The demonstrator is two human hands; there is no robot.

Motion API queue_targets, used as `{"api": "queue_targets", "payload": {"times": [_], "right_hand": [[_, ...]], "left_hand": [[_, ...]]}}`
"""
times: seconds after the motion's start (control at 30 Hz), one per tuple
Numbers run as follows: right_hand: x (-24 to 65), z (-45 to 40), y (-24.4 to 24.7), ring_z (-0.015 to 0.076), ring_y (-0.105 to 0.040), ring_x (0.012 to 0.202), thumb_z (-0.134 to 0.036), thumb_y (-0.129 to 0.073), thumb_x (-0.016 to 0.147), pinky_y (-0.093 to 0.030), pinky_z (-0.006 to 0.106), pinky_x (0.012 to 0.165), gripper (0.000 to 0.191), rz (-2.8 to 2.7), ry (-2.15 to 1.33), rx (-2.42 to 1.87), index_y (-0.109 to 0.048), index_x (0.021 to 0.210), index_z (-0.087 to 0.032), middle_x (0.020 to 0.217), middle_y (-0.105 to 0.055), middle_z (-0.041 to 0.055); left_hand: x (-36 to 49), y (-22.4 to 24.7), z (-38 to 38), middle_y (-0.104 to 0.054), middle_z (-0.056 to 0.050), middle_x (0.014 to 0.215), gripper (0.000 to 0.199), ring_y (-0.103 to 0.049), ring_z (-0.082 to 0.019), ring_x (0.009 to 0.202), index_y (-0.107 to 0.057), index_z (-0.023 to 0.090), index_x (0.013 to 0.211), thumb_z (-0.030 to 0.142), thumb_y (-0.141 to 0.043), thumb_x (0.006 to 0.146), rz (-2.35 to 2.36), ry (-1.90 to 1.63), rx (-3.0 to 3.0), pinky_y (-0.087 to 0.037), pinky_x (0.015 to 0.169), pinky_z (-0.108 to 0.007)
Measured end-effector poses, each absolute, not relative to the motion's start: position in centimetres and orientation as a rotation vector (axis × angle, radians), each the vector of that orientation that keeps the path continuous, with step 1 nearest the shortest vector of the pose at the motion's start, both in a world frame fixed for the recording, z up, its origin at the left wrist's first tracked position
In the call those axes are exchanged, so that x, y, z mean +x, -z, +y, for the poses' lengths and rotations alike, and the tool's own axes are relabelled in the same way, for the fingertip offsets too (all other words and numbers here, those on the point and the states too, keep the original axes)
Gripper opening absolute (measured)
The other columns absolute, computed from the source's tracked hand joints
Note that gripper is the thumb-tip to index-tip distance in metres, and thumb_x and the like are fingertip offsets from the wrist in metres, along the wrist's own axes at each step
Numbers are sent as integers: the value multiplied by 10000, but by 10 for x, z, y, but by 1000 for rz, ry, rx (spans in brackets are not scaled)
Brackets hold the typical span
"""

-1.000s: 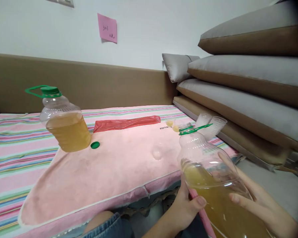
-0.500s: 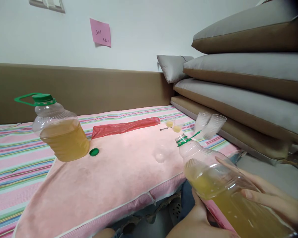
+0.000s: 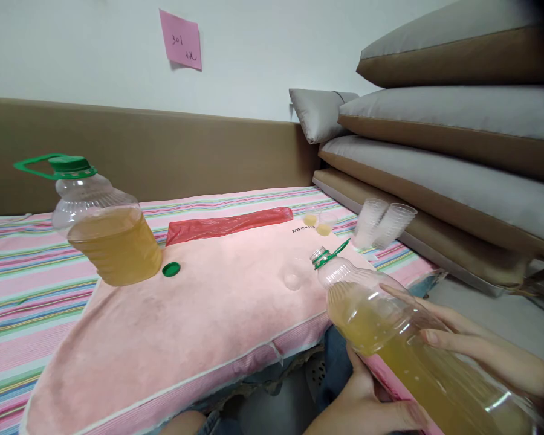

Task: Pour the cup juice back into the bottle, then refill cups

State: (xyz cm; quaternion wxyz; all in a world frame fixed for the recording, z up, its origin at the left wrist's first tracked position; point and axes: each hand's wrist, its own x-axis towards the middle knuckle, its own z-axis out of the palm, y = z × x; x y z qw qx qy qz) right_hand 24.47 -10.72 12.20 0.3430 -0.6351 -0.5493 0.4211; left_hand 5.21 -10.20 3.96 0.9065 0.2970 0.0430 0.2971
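A person holds a large open bottle (image 3: 390, 338) of yellow liquid tilted toward a small clear cup (image 3: 292, 279) on a pink mat (image 3: 185, 338). The left hand (image 3: 367, 405) cups it from beneath; the right hand (image 3: 471, 350) wraps its side. A capped bottle (image 3: 106, 232) stands upright at far left, a green cap (image 3: 171, 269) just beside it.

Tilted bottle (image 3: 390, 326) at right, held between left hand (image 3: 372, 405) below and right hand (image 3: 471, 350) on top; small cup (image 3: 292, 279) just before its mouth, cap (image 3: 171, 269) beside standing bottle (image 3: 104, 232) at left, stacked cups (image 3: 383, 225) behind
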Motion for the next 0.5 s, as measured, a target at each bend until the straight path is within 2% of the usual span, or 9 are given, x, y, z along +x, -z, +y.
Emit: {"api": "queue_targets", "payload": {"times": [0.13,0.23,0.37,0.5], "right_hand": [[237,-103,-130,348,-490,1342,-544,-715,738,-443,445,1072,541,-1451,-1164,-1618,-668,1251,-381,1424,-575,9],[234,-100,-134,365,-521,1313,-559,-720,723,-475,454,1047,519,-1451,-1172,-1636,-707,1203,-362,1363,-630,23],[236,-98,-134,371,-550,1285,-568,-739,687,-468,458,1049,550,-1425,-1134,-1689,-725,1183,-332,1350,-641,46],[236,-97,-136,359,-540,1301,-575,-709,720,-455,447,1061,570,-1457,-1174,-1698,-697,1231,-324,1387,-613,45]], "left_hand": [[54,-33,-103,-436,-128,1512,1047,-406,-340,1403,-303,270,1483,390,-891,624,80,-599,638,-283,1184,-536],[57,-24,-104,-443,-140,1505,1134,-416,-356,1393,-256,292,1497,461,-899,579,137,-564,644,-345,1133,-553],[59,-18,-102,-460,-137,1492,1177,-470,-349,1352,-253,313,1491,531,-898,531,237,-510,678,-440,1048,-496],[56,-21,-101,-468,-135,1489,1122,-461,-325,1364,-238,303,1492,506,-877,594,230,-484,689,-403,1080,-494]]}}
